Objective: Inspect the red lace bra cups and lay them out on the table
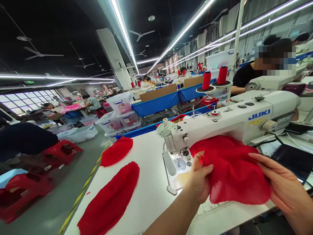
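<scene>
A red piece of fabric is held up in front of a white JUKI sewing machine. My left hand grips the fabric's left edge, thumb on top, close to the machine's needle area. My right hand lies against the fabric's right side with fingers extended along it. Two more red fabric pieces lie on the white table: a long one at the front left and a smaller one behind it.
Two red thread cones stand behind the machine, a white thread spool on its left end. A person in black sits behind the machine at right. Red plastic stools and clear storage bins stand in the aisle left.
</scene>
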Available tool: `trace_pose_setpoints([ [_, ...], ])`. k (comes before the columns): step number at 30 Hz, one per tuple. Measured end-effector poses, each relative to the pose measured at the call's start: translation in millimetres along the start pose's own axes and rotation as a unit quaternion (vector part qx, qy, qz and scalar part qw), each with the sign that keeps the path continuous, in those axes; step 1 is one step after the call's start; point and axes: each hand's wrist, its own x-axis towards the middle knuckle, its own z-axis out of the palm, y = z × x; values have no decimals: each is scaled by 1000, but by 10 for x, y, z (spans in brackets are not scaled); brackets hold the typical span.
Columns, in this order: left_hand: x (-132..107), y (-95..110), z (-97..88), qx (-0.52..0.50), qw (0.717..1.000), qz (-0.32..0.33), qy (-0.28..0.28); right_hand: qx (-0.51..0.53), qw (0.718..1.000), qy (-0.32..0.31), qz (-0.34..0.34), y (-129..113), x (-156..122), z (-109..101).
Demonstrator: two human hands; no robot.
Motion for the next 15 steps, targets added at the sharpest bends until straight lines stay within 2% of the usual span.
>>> trace_pose_setpoints([
  [3, 331, -120, 91, 61, 994, 86, 18, 31, 999, 13, 2, 6, 111, 106],
  [6, 573, -151, 69, 192, 967, 154, 62, 16, 999, 14, -28, 58, 210, 95],
  [8, 676, -127, 54, 305, 923, 221, 83, 2, 998, -1, -66, 129, 299, 53],
  [10, 750, -88, 55, 415, 861, 284, 80, -20, 993, -19, -118, 213, 394, 23],
  [12, 805, -49, 62, 497, 806, 313, 79, -44, 985, -22, -163, 278, 460, 11],
  [13, 821, -34, 64, 521, 790, 313, 83, -53, 983, -19, -176, 296, 470, 3],
  [15, 806, -20, 62, 542, 777, 305, 95, -62, 982, -12, -181, 300, 424, -48],
])
